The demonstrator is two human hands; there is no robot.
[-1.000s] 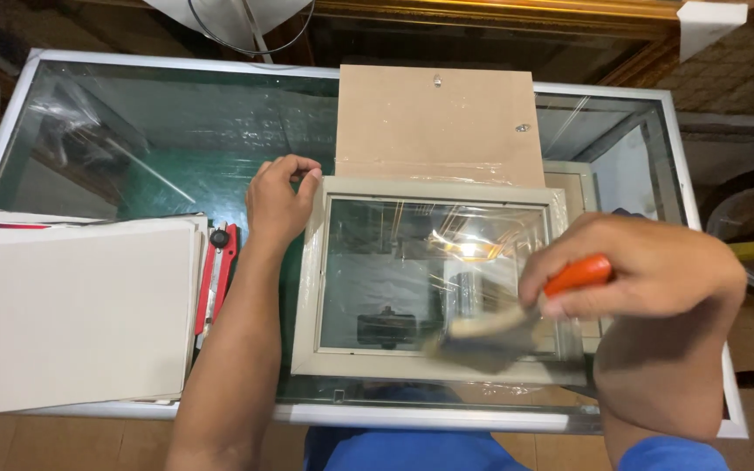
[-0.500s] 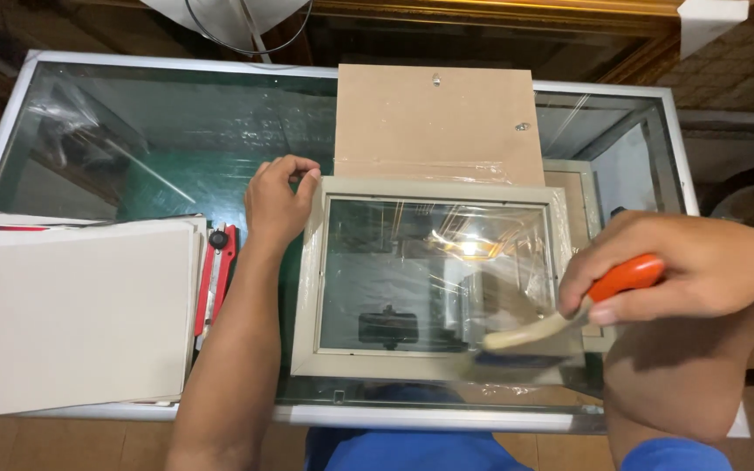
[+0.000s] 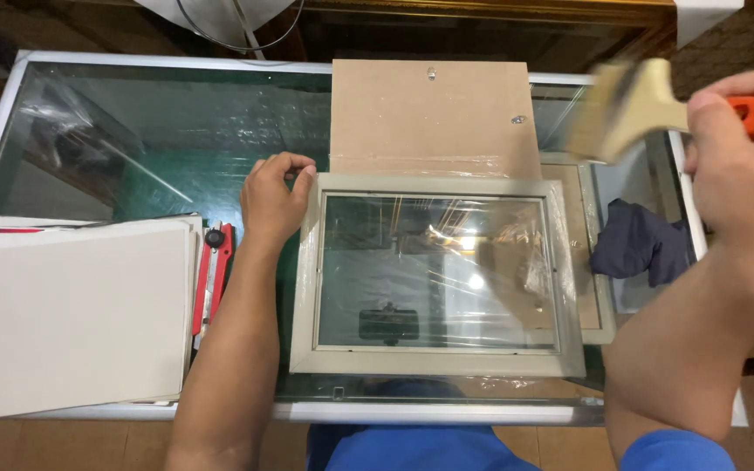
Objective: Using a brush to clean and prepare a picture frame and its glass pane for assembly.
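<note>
A beige picture frame [image 3: 436, 365] with a glass pane lies flat on the glass table [image 3: 133, 131] in front of me. My left hand [image 3: 274, 199] rests on the frame's top left corner, fingers curled against it. My right hand [image 3: 743, 166] is raised at the far right, gripping the orange handle of a wide paintbrush [image 3: 634, 105]. The brush's bristles point left, blurred, above the table's right side. A brown backing board [image 3: 429, 118] lies just behind the frame.
A stack of white boards [image 3: 67, 314] sits at the left, with a red utility knife [image 3: 213, 270] beside it. A dark blue cloth [image 3: 643, 249] lies right of the frame. A second frame [image 3: 599, 262] peeks from under the first.
My right hand has lifted the brush off the frame's lower right area and swung it up to the upper right. The left hand has stayed on the frame's corner.
</note>
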